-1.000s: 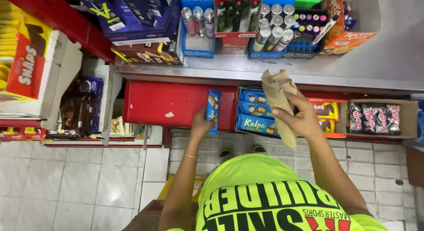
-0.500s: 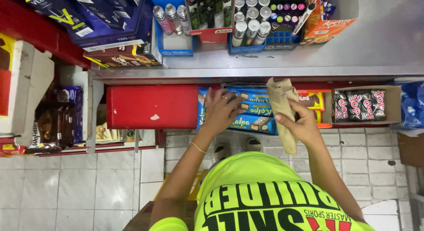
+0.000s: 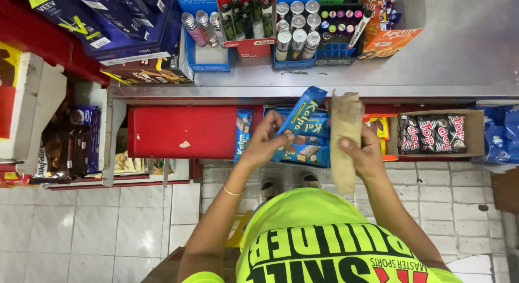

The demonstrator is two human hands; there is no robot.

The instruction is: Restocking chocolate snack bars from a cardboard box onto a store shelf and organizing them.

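Left hand: the left hand [image 3: 266,139] has its fingers pinched on the lower end of a blue wafer bar packet [image 3: 301,111], which is lifted and tilted above the stock.
Right hand: the right hand [image 3: 363,153] is clamped round the middle of a brown paper bag [image 3: 344,136], held upright with its mouth at the top, just beside the packet.
Location: both items are in front of the lower shelf, under the steel counter edge [image 3: 346,90], over an open display box of the same blue packets [image 3: 309,149].
Handling, packet: judged light and fairly stiff; the glossy film looks slippery and the contents probably brittle. Best held by an end or flat across the sides, without squeezing.
Handling, bag: judged very light, soft, easily crumpled or torn; grip near the mouth to keep it open.
Appearance, packet: long, narrow, blue wrapper with white lettering and a wafer picture.
Appearance, bag: plain, creased, matt brown.
Adjacent: another blue packet stands upright against the red box [image 3: 184,132]; a tray of dark snack packs [image 3: 432,133] lies to the right.
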